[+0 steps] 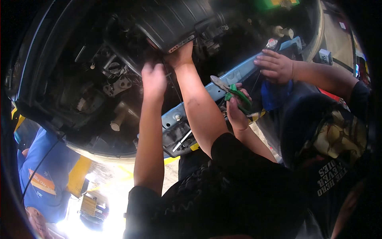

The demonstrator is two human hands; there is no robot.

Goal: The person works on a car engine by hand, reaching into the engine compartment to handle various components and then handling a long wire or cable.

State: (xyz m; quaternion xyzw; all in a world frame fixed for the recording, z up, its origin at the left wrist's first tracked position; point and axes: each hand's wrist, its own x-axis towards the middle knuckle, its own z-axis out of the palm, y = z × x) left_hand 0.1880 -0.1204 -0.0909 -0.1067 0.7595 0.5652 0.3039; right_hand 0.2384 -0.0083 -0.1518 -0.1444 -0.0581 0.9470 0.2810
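Observation:
Beside a black ribbed engine cover (171, 20) with raised lettering, my left hand (154, 79) is blurred near a black hose (123, 55) and a thin dark line; its grip is unclear. My right hand (181, 55) reaches up under the cover's front edge, its fingers hidden. A thin dark cable (176, 89) hangs between my forearms. To my right, a co-worker's hand (237, 115) holds green-handled pliers (234, 94). Another co-worker's hand (274, 67) rests near the light-blue crossbar (225, 75) of the engine bay.
A co-worker in dark clothing (322, 135) leans in from the right. A person in blue (51, 171) stands at the lower left beside yellow equipment (79, 171). The raised dark panel edge (28, 79) curves along the left, with a green object (278, 4) at the top right.

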